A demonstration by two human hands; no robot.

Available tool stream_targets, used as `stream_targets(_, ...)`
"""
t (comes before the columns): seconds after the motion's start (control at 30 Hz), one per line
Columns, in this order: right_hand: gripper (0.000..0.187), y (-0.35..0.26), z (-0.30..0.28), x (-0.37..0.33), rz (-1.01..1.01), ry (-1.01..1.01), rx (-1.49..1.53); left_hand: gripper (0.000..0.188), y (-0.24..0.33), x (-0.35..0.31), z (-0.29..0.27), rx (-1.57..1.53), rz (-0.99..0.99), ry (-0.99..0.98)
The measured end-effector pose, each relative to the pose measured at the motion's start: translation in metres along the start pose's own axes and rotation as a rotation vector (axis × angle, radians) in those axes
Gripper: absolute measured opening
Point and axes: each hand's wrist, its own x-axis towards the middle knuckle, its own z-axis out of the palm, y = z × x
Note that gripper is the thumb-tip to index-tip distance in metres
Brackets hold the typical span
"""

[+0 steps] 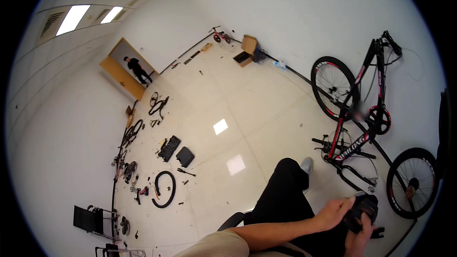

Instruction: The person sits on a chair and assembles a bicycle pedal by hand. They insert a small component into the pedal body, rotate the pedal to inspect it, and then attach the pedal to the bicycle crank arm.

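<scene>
Both hands are at the lower right, closed on a dark, chunky black object [362, 209] whose kind I cannot make out. My left hand [335, 214] grips its left side, the thumb along the top. From below, my right hand [360, 238] holds it, with the thumb pressed on its front. My right palm is partly out of view. A short black piece [378, 233] sticks out beside the right hand. Just beyond is a black and red bicycle frame [352, 147] by the wall, with its fork [354, 178] bare of a wheel.
A loose wheel [413, 183] leans at the right; another wheel [334, 88] is by the frame's far end. Across the tiled floor lie an open black tool case [170, 148], a curved black tyre [164, 189] and several bicycle parts. An open cardboard box [245, 57] and a person [138, 70] in the doorway are farther off.
</scene>
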Motion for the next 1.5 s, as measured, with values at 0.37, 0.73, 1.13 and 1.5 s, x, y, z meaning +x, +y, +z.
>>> stream_targets(0.37, 0.025, -0.017, 0.017, 0.003, 0.048, 0.064, 0.055, 0.017, 0.002, -0.003, -0.005, -0.079, 0.085, -0.084)
stream_targets(0.73, 0.023, -0.021, 0.02, -0.003, 0.143, -0.009, 0.115, 0.017, 0.002, -0.003, -0.015, -0.025, 0.126, -0.134)
stream_targets(1.13, 0.021, -0.023, 0.02, 0.0, 0.237, -0.04, 0.21, 0.01, 0.007, 0.004, -0.017, 0.281, 0.505, -0.066)
stream_targets(1.5, 0.019, -0.023, 0.019, -0.001, 0.24, -0.064, 0.195, 0.015, 0.014, -0.001, -0.012, 0.322, 0.397, -0.028)
